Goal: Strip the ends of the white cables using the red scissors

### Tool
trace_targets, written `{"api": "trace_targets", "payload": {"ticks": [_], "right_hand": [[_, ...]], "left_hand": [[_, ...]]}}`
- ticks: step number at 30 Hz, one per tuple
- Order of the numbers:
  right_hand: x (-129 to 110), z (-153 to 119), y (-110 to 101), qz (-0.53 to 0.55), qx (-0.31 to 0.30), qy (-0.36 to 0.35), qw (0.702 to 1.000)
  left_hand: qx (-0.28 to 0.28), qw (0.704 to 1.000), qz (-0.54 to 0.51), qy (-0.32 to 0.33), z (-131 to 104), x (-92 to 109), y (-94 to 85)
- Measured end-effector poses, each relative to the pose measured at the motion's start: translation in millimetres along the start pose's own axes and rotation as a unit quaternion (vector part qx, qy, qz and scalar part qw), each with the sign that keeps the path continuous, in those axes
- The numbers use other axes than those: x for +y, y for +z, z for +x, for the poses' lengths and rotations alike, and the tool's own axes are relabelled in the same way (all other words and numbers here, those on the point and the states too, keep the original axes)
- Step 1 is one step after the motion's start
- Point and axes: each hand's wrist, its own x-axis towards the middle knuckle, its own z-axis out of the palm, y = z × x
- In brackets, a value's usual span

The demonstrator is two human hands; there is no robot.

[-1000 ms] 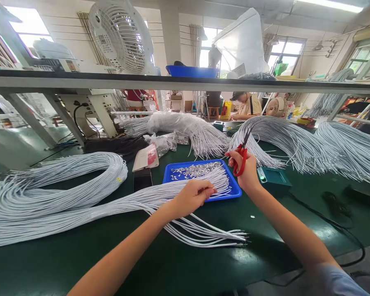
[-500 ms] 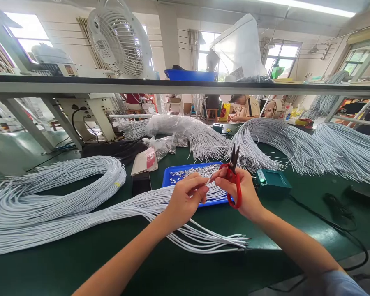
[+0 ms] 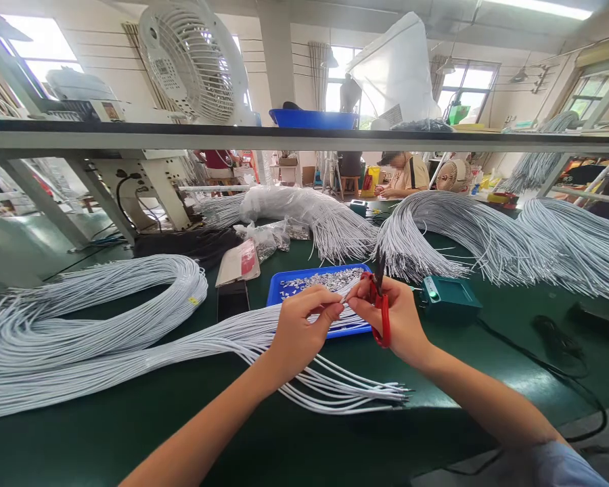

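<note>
My left hand pinches the end of a white cable between thumb and fingers, above the front of a blue tray. My right hand is closed around red-handled scissors, whose dark blades point up and away. Its thumb and fingertips meet the cable end close to my left fingertips; the small part there is too fine to make out. Small silvery metal pieces lie in the tray. A bundle of white cables runs from the left under my left hand, some ends fanning out on the green table.
A coiled cable bundle lies left. More bundles lie at the back. A phone, a green box with a cord, and plastic bags surround the tray. A shelf spans above; a person sits beyond.
The scissors in my right hand have turned and shifted slightly left, the handle loop dropping a little. My right fingertips have closed in on the cable end. My left hand stays nearly still.
</note>
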Motion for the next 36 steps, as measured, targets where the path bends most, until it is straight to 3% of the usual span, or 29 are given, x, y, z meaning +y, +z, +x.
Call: {"api": "trace_targets", "payload": {"ticks": [8,17,24,28,36], "right_hand": [[-4,-1,1,-0.043,0.001,-0.019,0.999],[-7,7,-8,-0.171,-0.013,-0.023,0.985],[-13,7,-15,-0.328,-0.053,-0.072,0.94],[-19,7,-19,-0.415,-0.073,-0.09,0.902],[-21,0,-16,-0.475,-0.092,-0.121,0.867]], "left_hand": [[0.001,1.0,-0.012,0.026,-1,-1,2.1],[0.034,0.996,-0.073,-0.027,2,1,-5.1],[0.038,0.997,-0.061,-0.025,2,4,-7.6],[0.07,0.996,-0.047,-0.006,2,2,-9.1],[0.085,0.996,-0.016,0.035,3,1,-7.5]]}}
